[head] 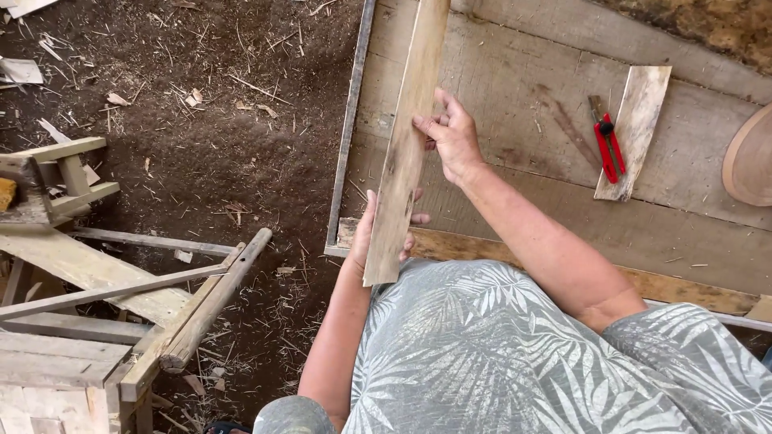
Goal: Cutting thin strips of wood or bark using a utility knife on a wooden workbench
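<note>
I hold a long narrow wooden board (406,141) that runs from my chest up past the top edge of the view. My left hand (366,233) grips its near end from below, fingers wrapped round the right edge. My right hand (452,137) clasps the board's right edge about halfway up. The board hangs over the left side of a worn wooden workbench (515,120).
A short plank (635,128) lies on the bench at the right, with a red utility knife (609,145) beside it. A round wooden piece (749,157) sits at the right edge. Scrap timber and a round pole (209,301) lie at the lower left on the dirt floor (201,120).
</note>
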